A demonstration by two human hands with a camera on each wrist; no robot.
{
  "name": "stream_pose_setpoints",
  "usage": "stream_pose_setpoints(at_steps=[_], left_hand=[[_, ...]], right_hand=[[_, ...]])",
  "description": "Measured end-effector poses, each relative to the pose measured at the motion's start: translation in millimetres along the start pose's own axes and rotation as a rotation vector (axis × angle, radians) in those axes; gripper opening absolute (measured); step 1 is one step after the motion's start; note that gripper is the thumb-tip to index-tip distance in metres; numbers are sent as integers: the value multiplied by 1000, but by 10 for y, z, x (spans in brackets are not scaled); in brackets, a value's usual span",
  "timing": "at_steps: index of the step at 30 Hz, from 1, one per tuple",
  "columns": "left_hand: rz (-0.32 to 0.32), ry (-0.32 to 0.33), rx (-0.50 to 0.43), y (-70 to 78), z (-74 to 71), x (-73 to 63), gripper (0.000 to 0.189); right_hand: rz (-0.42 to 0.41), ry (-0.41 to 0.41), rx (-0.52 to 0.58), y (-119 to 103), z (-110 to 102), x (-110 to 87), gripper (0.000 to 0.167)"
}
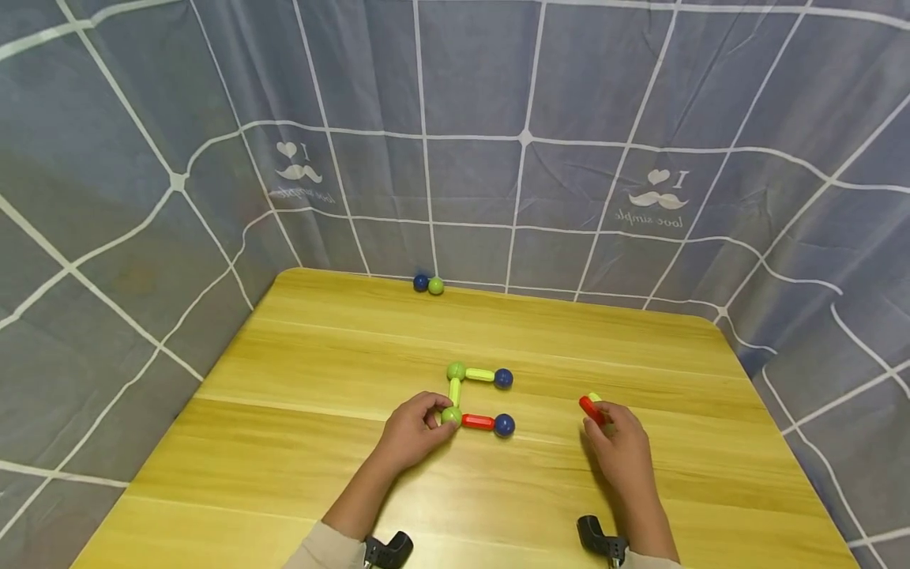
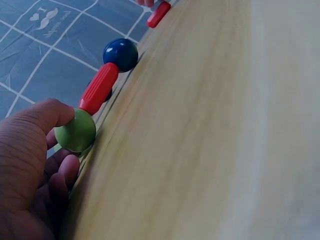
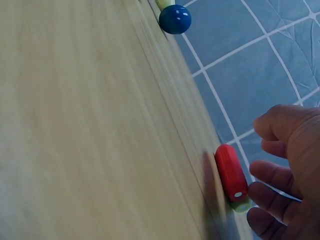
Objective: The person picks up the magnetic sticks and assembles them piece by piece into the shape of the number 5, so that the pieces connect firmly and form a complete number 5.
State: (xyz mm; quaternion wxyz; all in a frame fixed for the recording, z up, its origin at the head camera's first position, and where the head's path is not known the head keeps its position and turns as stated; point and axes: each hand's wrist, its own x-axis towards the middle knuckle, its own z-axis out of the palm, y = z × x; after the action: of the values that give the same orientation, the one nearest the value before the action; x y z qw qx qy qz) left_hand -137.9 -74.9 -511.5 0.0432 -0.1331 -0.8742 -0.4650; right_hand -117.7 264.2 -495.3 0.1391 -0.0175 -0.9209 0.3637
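Of six balls and five rods, the left hand pinches one green ball at lower centre, while the right hand, thumb and fingers parted, is beside a red rod, lower right, its pale-dotted end visible only from that wrist.

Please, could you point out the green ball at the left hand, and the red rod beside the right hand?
Green ball [image 2: 75, 131]: left wrist view, middle of its visible side.
Red rod [image 3: 230, 171]: right wrist view, middle of its long side.
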Motion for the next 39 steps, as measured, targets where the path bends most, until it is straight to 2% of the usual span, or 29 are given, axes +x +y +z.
stream_pose_setpoints(at_steps=[11,19,23,32,39], left_hand=[[-33,-10,6,52,-10,-7,23],[-26,-9,14,51,-5,-4,23],[-42,-11,11,53,-5,-5,23],[-44,-8,21,30,1,-20,23],[-29,-4,22,39,-1,6,23]], right_hand=[[64,-98,8,10,51,23,32],[45,-131,-5,-19,94,21,36],[42,-154,-12,-24,107,27,39],[40,-134,5,-21,148,23,25],[48,-169,-3,-32,132,42,15]])
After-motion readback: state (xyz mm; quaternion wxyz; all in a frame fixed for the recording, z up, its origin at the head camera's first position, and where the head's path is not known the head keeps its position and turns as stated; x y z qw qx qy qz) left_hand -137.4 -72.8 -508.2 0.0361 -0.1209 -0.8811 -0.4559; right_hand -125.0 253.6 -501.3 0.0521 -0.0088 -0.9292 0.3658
